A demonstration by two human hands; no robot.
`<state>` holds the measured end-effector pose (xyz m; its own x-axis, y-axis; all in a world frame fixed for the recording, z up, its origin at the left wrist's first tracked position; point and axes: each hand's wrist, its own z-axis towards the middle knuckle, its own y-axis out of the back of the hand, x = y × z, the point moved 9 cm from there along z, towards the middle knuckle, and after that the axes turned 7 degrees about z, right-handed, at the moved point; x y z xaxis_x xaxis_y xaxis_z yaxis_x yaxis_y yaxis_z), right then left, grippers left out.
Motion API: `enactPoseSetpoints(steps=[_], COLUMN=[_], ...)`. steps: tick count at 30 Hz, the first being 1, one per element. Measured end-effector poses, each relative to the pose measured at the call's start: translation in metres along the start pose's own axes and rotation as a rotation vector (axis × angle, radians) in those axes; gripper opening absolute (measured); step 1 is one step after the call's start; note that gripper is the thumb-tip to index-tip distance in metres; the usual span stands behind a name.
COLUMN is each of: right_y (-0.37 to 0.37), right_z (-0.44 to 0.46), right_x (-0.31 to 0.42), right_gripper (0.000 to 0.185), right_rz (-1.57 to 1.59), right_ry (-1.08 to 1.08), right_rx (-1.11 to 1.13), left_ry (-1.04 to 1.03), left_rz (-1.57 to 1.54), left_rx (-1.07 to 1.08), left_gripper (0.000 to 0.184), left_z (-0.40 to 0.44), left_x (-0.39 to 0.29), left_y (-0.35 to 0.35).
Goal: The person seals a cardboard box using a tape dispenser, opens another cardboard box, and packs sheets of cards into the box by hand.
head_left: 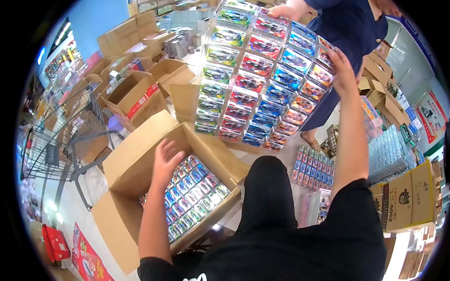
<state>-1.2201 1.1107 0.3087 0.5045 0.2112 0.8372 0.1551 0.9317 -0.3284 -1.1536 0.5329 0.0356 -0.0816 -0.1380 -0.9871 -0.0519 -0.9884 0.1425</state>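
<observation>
My right hand point(343, 70) grips the right edge of a large clear plastic pack of small toy cars point(251, 70), raised and tilted in front of me. Its cars sit in green, red, blue and orange columns. Another person's hand point(287, 10) is at the pack's top edge. My left hand point(168, 158), fingers apart and holding nothing, is above an open cardboard box point(133, 140) left of my knee. Inside that box lies a similar layer of packed toy cars point(199, 189), partly hidden by my left forearm.
A shopping cart point(61, 145) stands at the left, near more open cartons point(131, 96). Another car pack point(313, 166) lies on the floor to the right of my knee. Stacked clear packs point(389, 152) and a printed carton point(405, 199) are further right. A person in dark clothing point(344, 28) stands opposite.
</observation>
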Motion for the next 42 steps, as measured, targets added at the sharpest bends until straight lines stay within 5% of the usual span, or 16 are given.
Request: enactPoseSetpoints(steps=[3, 5, 6, 8, 11, 16, 20, 21, 23, 28, 30, 32, 33, 35, 37, 42], right_y=[-0.019, -0.041, -0.056, -0.082, -0.129, -0.228, -0.260, -0.260, -0.258, -0.259, -0.263, -0.266, -0.267, -0.261, -0.244, -0.212], right_z=[0.025, 0.007, 0.002, -0.034, -0.109, -0.202, -0.222, -0.219, -0.210, -0.177, -0.167, -0.163, -0.164, -0.178, -0.203, -0.307], right_x=[-0.002, 0.010, 0.019, 0.058, 0.112, 0.178, 0.202, 0.201, 0.199, 0.171, 0.149, 0.116, 0.094, 0.031, -0.052, -0.237], right_gripper=[0.041, 0.042, 0.044, 0.047, 0.047, 0.041, 0.039, 0.039, 0.040, 0.043, 0.045, 0.046, 0.047, 0.048, 0.039, 0.038], right_rz=[-0.095, -0.161, -0.250, -0.398, -0.855, -0.440, -0.519, -0.529, -0.486, -0.112, 0.118, 0.303, 0.365, 0.395, 0.303, -0.158], right_ry=[-0.310, -0.442, -0.353, -0.055, 0.357, 0.906, 0.929, 0.895, 0.815, 0.506, 0.359, 0.214, 0.137, -0.025, -0.187, -0.792], right_rx=[0.438, 0.509, 0.497, 0.208, 0.173, 0.452, 0.602, 0.583, 0.543, 0.445, 0.393, 0.333, 0.303, 0.261, 0.290, 0.526], left_ry=[0.185, 0.391, 0.432, 0.302, 0.254, 0.139, 0.209, 0.199, 0.078, 0.275, -0.072, -0.161, -0.181, -0.252, -0.186, 0.356], left_rz=[-0.385, -0.819, -1.036, -1.079, -1.156, -1.217, -0.992, -0.994, -0.712, -0.604, -1.301, -1.177, -1.240, -0.892, -0.612, -0.232], left_rx=[0.047, 0.240, 0.112, 0.240, 0.334, 0.446, 0.361, 0.360, -0.168, -0.342, 0.051, -0.198, -0.224, -0.530, -0.754, -0.707], left_gripper=[0.100, 0.102, 0.108, 0.121, 0.118, 0.107, 0.104, 0.104, 0.107, 0.109, 0.101, 0.085, 0.061, 0.048, 0.039, 0.039], left_z=[0.030, 0.035, 0.022, 0.014, 0.001, -0.018, -0.049, -0.058, -0.069, -0.086, -0.098, -0.127, -0.138, -0.185, -0.225, -0.275], left_x=[0.010, 0.042, 0.035, 0.010, -0.025, -0.062, -0.069, -0.076, -0.078, -0.026, -0.076, -0.081, -0.066, -0.061, -0.042, 0.036], left_y=[-0.059, -0.117, -0.142, -0.189, -0.225, -0.255, -0.250, -0.248, -0.194, -0.123, -0.090, -0.016, 0.020, 0.100, 0.158, 0.184])
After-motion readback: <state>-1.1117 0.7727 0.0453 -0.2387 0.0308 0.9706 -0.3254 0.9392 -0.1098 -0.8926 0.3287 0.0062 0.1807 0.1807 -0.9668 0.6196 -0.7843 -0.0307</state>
